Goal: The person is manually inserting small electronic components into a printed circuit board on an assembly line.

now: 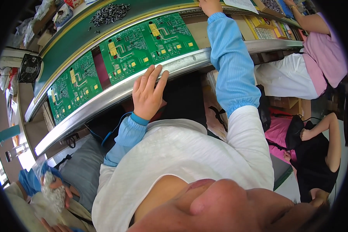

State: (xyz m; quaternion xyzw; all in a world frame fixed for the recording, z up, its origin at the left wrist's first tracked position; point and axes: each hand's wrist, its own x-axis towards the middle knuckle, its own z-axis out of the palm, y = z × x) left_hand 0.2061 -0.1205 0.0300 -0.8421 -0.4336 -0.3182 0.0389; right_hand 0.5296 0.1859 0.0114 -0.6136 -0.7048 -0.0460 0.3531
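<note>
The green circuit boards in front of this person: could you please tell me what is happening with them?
The boards lie along a metal rail. The person's left hand is open over the rail, by the boards' near edge; no item shows in it. The right hand reaches to the upper picture edge, partly cut off, so its grip is unclear. Beyond the boards, small dark parts lie heaped on a green surface.
</note>
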